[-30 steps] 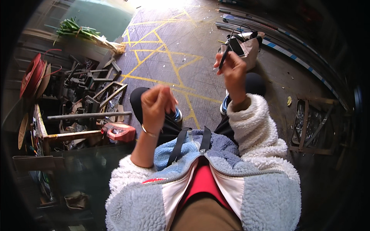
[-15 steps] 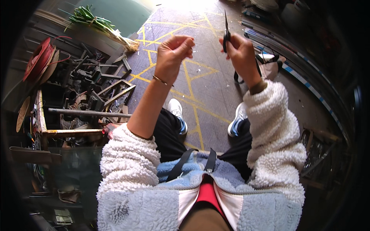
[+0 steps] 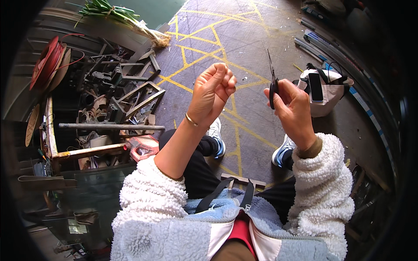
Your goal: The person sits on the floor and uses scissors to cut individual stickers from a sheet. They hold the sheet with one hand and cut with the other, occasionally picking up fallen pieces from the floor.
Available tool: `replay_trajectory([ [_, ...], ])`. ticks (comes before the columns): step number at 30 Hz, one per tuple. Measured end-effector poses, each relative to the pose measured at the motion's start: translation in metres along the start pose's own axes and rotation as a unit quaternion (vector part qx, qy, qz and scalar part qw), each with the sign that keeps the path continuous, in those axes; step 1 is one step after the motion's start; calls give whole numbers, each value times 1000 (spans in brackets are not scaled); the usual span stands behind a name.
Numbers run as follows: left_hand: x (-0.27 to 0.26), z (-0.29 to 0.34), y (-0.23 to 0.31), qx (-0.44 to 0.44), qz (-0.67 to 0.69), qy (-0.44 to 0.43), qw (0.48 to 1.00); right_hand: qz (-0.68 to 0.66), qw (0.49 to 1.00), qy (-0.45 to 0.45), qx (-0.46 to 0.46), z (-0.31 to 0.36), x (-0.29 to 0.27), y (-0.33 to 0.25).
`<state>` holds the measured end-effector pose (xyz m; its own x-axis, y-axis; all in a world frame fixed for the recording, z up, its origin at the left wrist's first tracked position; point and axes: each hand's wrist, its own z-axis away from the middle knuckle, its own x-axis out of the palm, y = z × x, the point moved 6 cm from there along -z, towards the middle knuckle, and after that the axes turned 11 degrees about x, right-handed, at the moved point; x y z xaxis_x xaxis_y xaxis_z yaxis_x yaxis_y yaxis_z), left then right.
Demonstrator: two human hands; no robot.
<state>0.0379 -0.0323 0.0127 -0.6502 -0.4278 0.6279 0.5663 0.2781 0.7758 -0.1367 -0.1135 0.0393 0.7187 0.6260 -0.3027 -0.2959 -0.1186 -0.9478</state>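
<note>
My right hand [image 3: 296, 114] grips a pair of scissors [image 3: 273, 89] by its black handles. The slim blades point up and away from me and look nearly closed. To its left, my left hand [image 3: 213, 90] is raised with thumb and fingers pinched together. Whatever they may hold is too small or hidden to make out. A gap separates the two hands, and both hover over the floor in front of my knees. Beyond the right hand sits a pale bag [image 3: 326, 104] with dark straps and a black phone-like rectangle [image 3: 315, 87] against it.
At left lie jumbled metal frames [image 3: 141, 100], a long pipe [image 3: 104, 126], a red plastic object [image 3: 146, 145] and a spool of red wire [image 3: 45, 63]. A bunch of green onions [image 3: 106, 16] rests at far left. Long metal strips [image 3: 370, 108] line the right side. Yellow lines mark the floor [image 3: 248, 126].
Both hands have come lower in the view and nearer my body, the scissors staying in the right one. The view has shifted, so the bag and red object show more fully.
</note>
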Motion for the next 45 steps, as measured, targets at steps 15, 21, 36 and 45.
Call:
replay_trajectory([
  [15,-16,-1,1,-43,193,0,980,69,997,2,-32,4,22,-6],
  [21,-15,-1,2,-47,204,-22,978,79,996,10,-30,4,25,-5],
  [36,-11,-2,-2,-29,171,-37,984,75,997,2,-33,4,20,-3],
  [45,-12,-1,9,57,35,-42,997,68,998,-2,-15,4,15,-2],
])
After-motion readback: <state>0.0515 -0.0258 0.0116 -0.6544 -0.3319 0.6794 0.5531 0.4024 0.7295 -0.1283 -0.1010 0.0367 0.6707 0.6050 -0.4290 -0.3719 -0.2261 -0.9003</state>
